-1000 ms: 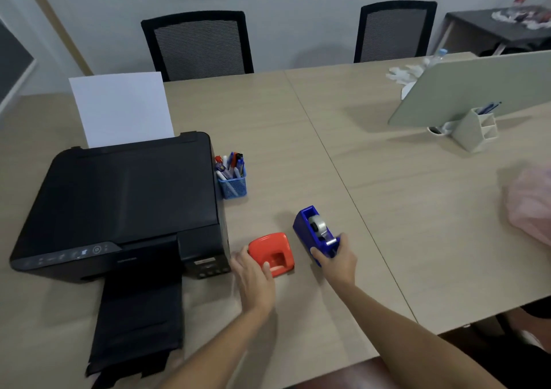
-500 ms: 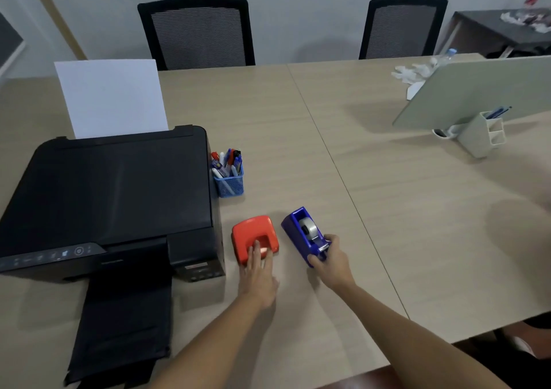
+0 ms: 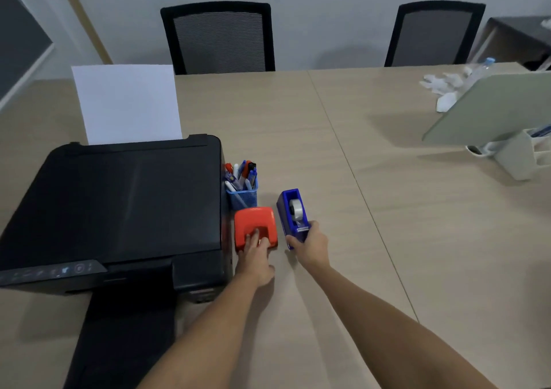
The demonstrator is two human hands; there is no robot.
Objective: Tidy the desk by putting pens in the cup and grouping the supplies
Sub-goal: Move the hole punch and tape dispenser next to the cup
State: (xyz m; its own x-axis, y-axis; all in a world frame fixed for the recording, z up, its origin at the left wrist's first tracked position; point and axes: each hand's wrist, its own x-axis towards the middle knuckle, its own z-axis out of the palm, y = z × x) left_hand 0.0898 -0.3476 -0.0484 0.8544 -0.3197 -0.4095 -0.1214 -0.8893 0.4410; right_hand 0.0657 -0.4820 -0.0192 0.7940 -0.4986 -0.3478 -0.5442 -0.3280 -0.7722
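Note:
A blue mesh cup (image 3: 243, 197) full of several pens stands against the printer's right side. Just in front of it lies an orange hole punch (image 3: 255, 224); my left hand (image 3: 254, 259) rests on its near end, fingers pressed onto the top. To the right sits a blue tape dispenser (image 3: 292, 212) with a white roll, a small gap away from the punch. My right hand (image 3: 310, 244) grips the dispenser's near end, thumb on one side and fingers on the other.
A large black printer (image 3: 119, 209) with white paper (image 3: 125, 102) and an extended tray fills the left. Two black chairs (image 3: 220, 36) stand behind the desk. At the right are a tilted grey-green board (image 3: 492, 108), a white organiser (image 3: 518, 159) and crumpled white tissue (image 3: 441, 84).
Both hands have pushed the hole punch and the tape dispenser away from me and leftward, toward the pen cup. The punch now lies just in front of the cup.

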